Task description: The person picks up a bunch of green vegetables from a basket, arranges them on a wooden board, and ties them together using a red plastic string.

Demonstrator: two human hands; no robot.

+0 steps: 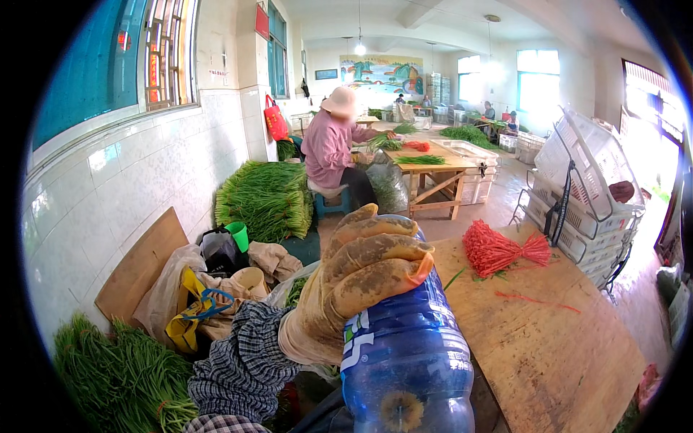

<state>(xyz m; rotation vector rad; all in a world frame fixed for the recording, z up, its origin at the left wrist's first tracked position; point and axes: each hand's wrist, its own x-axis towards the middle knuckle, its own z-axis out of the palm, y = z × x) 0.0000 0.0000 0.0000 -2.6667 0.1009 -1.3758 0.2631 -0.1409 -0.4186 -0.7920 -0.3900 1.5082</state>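
My left hand, in a stained, pale tan rubber glove below a checked cloth sleeve, is closed on a large blue plastic bottle at the lower centre, close in front of me. One fingertip shows pink at the glove's end. Beside the bottle is a worn wooden table, bearing a bundle of red ties and a loose red strand. My right hand is not in view.
Green stalk piles and bags lie left. A person in pink sits at another table, handling stalks. Stacked white crates stand right. Other people sit farther back.
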